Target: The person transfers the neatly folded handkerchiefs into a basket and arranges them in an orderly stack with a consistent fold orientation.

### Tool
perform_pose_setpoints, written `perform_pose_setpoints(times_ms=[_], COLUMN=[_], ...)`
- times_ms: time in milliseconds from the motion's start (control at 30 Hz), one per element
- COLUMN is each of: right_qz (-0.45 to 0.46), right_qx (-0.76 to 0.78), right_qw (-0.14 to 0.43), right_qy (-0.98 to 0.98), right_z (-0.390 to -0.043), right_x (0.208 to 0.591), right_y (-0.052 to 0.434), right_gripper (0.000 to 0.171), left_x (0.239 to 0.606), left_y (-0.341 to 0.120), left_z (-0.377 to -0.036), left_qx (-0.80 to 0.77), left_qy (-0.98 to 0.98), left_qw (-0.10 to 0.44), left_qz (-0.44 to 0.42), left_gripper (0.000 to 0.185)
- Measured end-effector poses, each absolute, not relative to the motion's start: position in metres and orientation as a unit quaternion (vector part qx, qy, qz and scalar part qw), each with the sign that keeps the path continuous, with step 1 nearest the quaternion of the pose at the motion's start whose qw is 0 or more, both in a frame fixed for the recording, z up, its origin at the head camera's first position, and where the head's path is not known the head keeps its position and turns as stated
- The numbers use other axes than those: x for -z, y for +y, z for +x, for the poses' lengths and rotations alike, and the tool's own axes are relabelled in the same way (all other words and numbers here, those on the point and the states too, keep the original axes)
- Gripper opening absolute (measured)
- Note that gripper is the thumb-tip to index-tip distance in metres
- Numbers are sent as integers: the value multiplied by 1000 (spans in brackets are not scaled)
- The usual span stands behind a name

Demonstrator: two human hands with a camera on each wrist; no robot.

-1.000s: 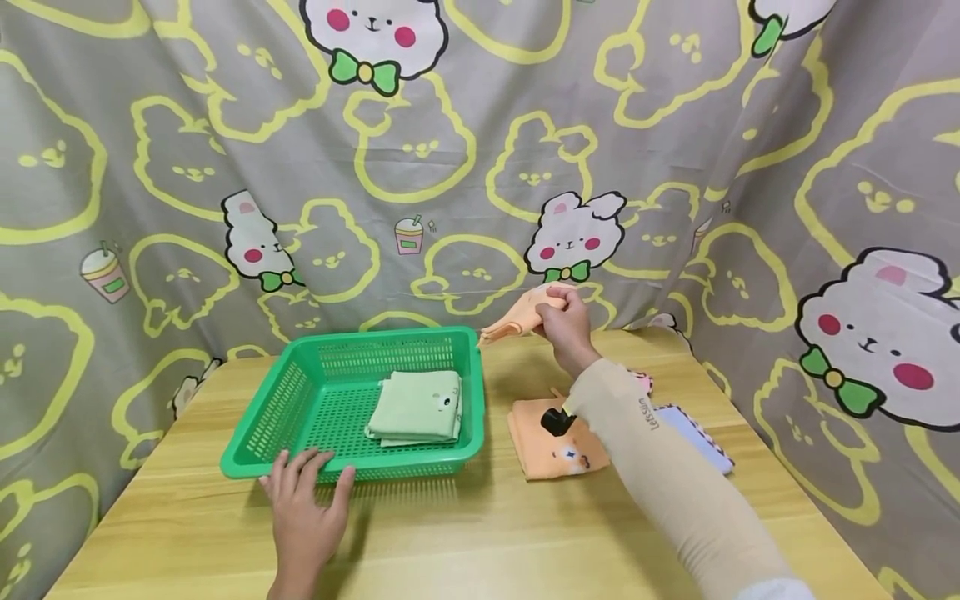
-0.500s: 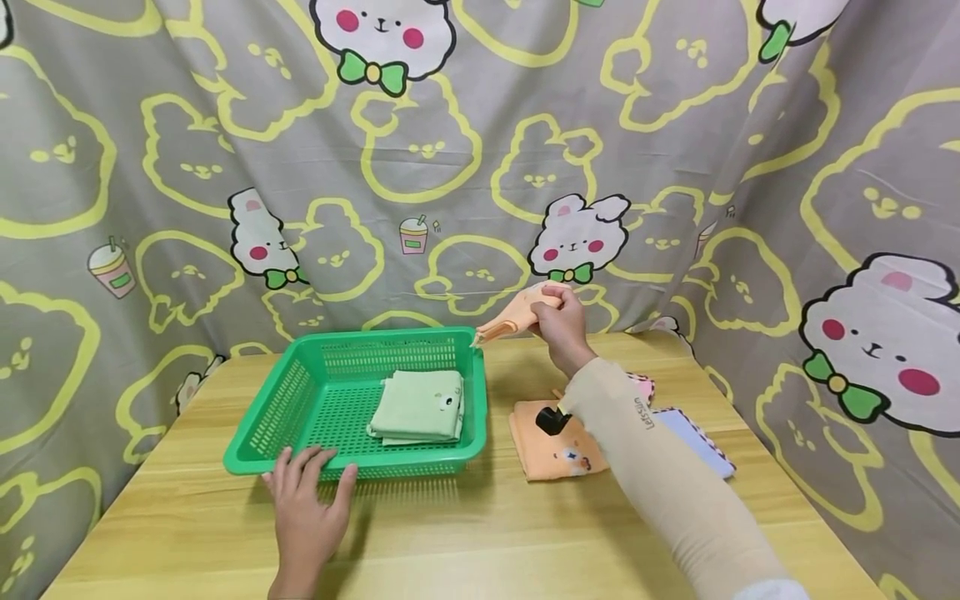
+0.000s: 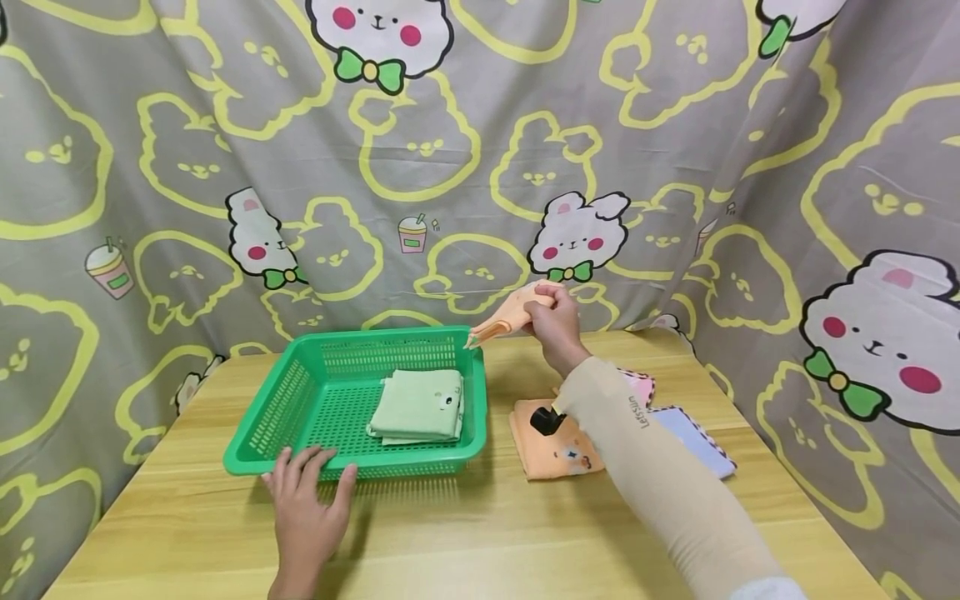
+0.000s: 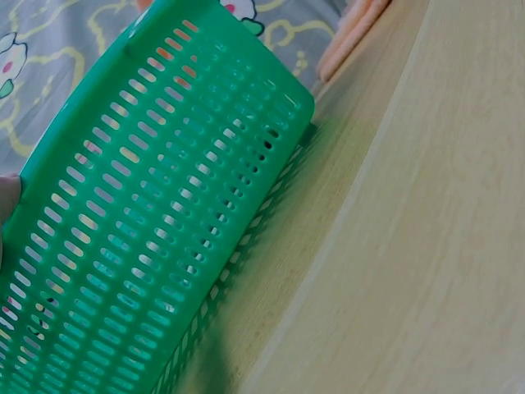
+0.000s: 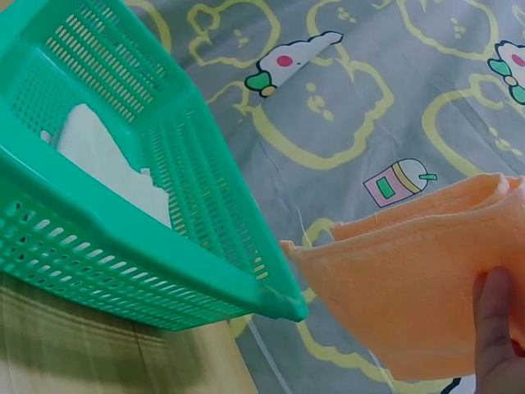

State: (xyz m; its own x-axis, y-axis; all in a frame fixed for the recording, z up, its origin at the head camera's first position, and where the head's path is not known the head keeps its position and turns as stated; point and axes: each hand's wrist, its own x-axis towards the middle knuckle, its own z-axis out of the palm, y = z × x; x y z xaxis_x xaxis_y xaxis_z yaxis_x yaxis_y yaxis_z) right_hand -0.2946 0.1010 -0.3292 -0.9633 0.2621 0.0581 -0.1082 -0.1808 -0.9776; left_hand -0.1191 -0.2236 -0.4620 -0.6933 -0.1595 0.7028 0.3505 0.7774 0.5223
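Note:
My right hand (image 3: 558, 327) pinches a folded orange towel (image 3: 512, 313) between thumb and fingers, up in the air. The towel's far tip hangs over the back right corner of the green plastic basket (image 3: 247, 433). In the right wrist view the thumb (image 5: 495, 328) presses on the towel's side. My left hand (image 3: 307, 508) rests at the basket's front rim, fingers spread over the edge and thumb in front. Inside the basket, on the right, lies a folded pale green towel (image 3: 418, 406). Another folded orange towel (image 3: 543, 450) with an animal face lies on the table, partly under my right forearm.
A folded blue towel (image 3: 686, 437) with a striped edge and a pink one (image 3: 637, 385) lie right of my forearm, partly covered by it. A small black object (image 3: 547, 419) shows at my right wrist. A patterned grey curtain (image 3: 465, 158) hangs behind the wooden table (image 3: 450, 550).
My right hand has shifted slightly left, bringing the orange towel's tip from beside the basket to over its back right corner. My left hand stays at the front rim.

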Motion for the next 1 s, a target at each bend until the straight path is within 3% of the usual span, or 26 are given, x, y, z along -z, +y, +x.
perform_pose_setpoints(times_ms=[1000], right_qz=[-54], right_qx=[-766], right_qw=[107], right_qy=[-631], right_z=[-292], right_x=[328], right_y=[89], right_gripper=[33], left_x=[463], left_y=[-224], left_z=[-119], left_qx=[328], left_qy=[-859], left_qw=[388], left_qz=[-57], left_gripper=[33])
